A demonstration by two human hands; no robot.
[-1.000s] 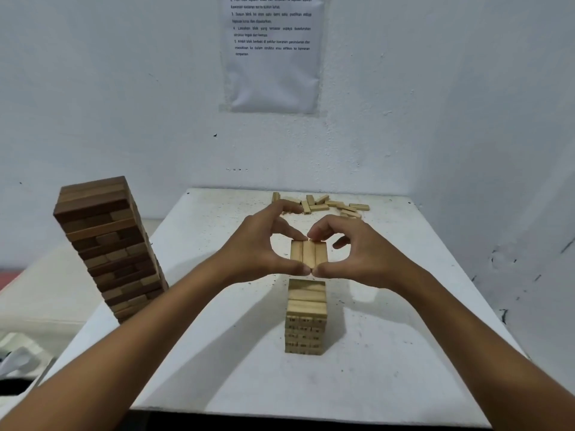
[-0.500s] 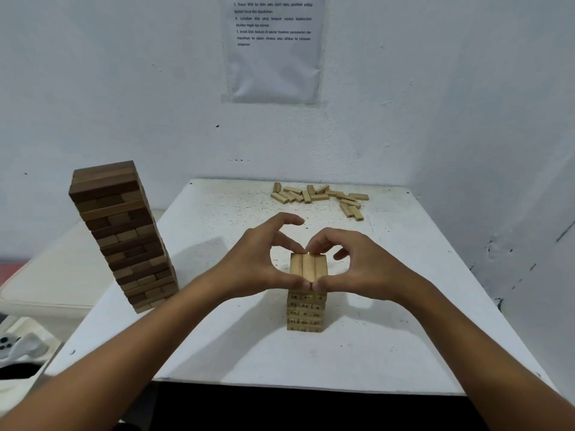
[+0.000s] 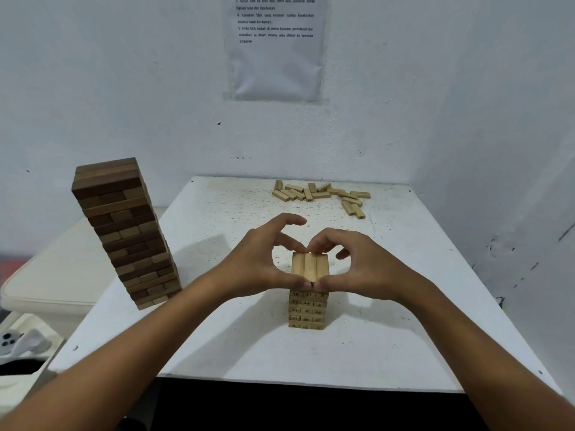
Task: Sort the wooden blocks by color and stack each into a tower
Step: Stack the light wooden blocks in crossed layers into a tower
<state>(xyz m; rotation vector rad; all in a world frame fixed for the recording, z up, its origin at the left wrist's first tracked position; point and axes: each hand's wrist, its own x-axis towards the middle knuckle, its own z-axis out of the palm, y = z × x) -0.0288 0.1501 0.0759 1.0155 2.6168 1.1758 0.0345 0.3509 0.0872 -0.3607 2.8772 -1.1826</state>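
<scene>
A short tower of light wooden blocks stands at the middle of the white table. On its top lies a row of three light blocks. My left hand and my right hand pinch this row from both sides, thumbs at the near ends and forefingers at the far ends. A tall tower of dark brown blocks stands at the table's left edge. Several loose light blocks lie scattered at the back of the table.
White walls close the table at the back and the right. A printed paper sheet hangs on the back wall. A cream cushioned surface lies left of the table, and a white controller sits low at the left.
Both hands have come down with the three-block row, from above the light tower onto its top. The view has shifted so the table sits lower and more of the loose blocks shows.
</scene>
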